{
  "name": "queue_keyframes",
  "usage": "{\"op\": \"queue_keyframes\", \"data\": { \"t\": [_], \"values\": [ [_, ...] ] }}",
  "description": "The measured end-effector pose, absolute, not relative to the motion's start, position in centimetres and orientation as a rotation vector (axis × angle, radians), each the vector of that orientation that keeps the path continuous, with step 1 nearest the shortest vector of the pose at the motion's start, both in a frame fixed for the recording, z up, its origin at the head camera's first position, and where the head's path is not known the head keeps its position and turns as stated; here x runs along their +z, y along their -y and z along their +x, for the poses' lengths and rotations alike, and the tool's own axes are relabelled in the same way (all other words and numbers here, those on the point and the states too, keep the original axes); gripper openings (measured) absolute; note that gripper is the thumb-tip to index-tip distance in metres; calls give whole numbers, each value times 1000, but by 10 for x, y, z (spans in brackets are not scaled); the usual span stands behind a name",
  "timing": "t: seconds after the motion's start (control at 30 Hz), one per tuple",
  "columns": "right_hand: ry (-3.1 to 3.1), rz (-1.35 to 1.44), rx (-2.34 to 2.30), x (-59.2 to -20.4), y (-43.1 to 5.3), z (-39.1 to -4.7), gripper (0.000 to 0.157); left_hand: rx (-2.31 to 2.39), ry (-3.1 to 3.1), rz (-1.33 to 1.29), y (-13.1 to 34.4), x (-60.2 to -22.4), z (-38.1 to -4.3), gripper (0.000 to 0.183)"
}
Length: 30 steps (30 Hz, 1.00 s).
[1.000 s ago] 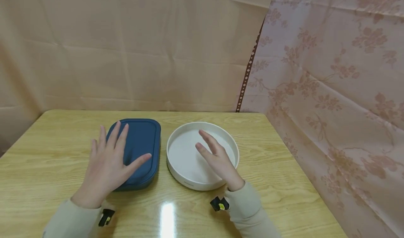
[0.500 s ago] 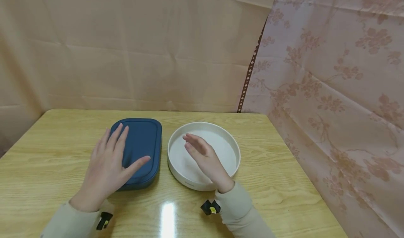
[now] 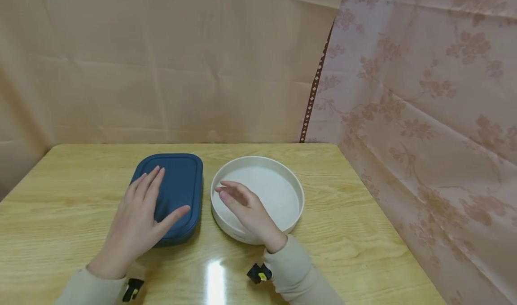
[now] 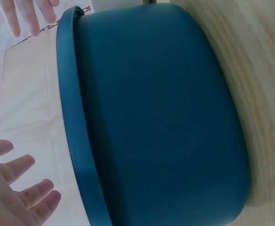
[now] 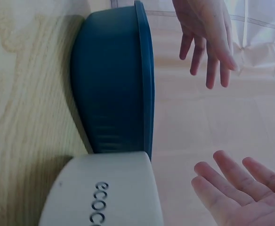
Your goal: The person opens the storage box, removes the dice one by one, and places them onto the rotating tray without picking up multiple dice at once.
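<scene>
A dark blue rectangular box with a rounded lid (image 3: pixel 181 186) lies on the left of the table. My left hand (image 3: pixel 135 222) is held over its near left part, fingers extended and thumb spread to the right. The left wrist view shows the box's tall side (image 4: pixel 161 117), with the left fingers (image 4: pixel 15 169) above lid level. Beside the box stands a round, low-walled white dish (image 3: pixel 278 192). My right hand (image 3: pixel 254 217) hovers over its left side, fingers loosely bent and holding nothing. Dark lettering marks the dish's outer wall (image 5: pixel 118 188) in the right wrist view.
Both things stand on a light wood-grain table (image 3: pixel 347 224). A beige cloth (image 3: pixel 181 71) hangs behind it, and a pink floral cloth (image 3: pixel 428 116) runs along the right edge. A small black device (image 3: pixel 259 273) sits by the right cuff.
My right hand has moved left across the white dish toward the blue box. The left hand's fingers have drawn closer together, while it stays over the box. Box and dish have not moved.
</scene>
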State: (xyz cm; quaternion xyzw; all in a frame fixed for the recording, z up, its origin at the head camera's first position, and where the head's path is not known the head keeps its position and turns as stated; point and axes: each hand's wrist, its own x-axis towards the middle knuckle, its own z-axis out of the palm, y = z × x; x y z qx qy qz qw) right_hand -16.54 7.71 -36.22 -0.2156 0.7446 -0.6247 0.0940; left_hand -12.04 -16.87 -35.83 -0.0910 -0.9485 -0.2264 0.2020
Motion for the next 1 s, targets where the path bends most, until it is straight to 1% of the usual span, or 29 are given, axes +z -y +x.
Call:
{"op": "queue_keyframes", "data": {
  "t": [0.27, 0.6, 0.9, 1.0],
  "values": [
    [-2079, -688, -1882, -367, -69, -161, 46, -609, 2604, -291, 164, -366, -118, 99],
    [-1982, -683, -1847, -375, -64, -158, 42, -668, 2619, -297, 160, -377, -108, 90],
    [-1951, -689, -1811, -383, -59, -156, 45, -607, 2602, -329, 159, -385, -106, 85],
    [-1933, -672, -1808, -386, -56, -155, 43, -559, 2535, -367, 157, -389, -106, 82]
  ]
}}
